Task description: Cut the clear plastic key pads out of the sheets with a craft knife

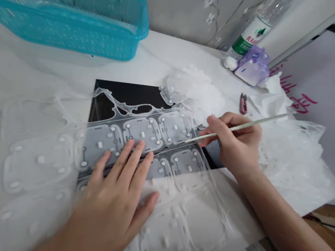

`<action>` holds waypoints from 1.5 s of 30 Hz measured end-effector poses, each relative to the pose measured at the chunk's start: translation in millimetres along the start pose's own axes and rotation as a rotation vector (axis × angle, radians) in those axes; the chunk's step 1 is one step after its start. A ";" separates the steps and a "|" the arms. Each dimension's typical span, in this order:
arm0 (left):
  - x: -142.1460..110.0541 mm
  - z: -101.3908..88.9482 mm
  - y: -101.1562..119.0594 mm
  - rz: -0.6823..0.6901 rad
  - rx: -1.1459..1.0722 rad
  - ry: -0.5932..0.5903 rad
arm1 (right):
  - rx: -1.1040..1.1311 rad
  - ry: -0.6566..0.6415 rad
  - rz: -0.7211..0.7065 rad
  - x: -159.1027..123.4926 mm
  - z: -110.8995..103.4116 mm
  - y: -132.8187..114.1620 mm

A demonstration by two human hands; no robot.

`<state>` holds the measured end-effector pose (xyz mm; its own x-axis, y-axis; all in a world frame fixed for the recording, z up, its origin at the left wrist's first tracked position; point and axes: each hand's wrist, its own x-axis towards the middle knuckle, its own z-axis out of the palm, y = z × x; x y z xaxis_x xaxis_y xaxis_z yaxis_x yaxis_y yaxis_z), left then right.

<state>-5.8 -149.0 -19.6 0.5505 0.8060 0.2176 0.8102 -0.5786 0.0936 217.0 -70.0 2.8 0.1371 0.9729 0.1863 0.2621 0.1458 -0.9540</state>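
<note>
2 hands work over a translucent silicone sheet (pixel 99 137) lying across a black board (pixel 121 94) on a white table (pixel 158 46). The left hand (pixel 112 196) presses flat, fingers spread; the right hand (pixel 232 142) grips a thin stick (pixel 243 126). A teal plastic basket (pixel 65 28) sits beyond, near a floral grey wall (pixel 178 11).

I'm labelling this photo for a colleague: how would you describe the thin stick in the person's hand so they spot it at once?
On the white table, find the black board beneath the translucent moulded sheet. At the board's right side, the right hand pinches a long, thin, pale stick. It is the only slender rod in view, and its tip points left over the sheet.
</note>
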 end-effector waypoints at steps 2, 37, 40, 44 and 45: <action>-0.6 0.1 -0.3 0.000 0.004 -0.009 | 0.005 -0.011 0.002 -0.6 0.4 -0.9; 52.8 2.6 15.7 0.077 0.083 -0.039 | 0.022 -0.378 -0.168 17.5 -12.3 -0.2; 53.2 6.5 13.9 0.096 0.103 -0.046 | -0.078 -0.500 -0.255 22.1 -20.1 -7.3; 54.1 5.5 12.2 0.112 0.111 -0.063 | -0.105 -0.520 -0.309 25.2 -24.4 -14.0; 54.8 5.0 12.2 0.116 0.109 -0.067 | -0.101 -0.507 -0.314 25.4 -24.4 -14.4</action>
<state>35.3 -111.3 -11.3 0.6506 0.7433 0.1555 0.7557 -0.6540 -0.0352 240.0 -51.7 27.0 -0.4274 0.8542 0.2961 0.3091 0.4459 -0.8400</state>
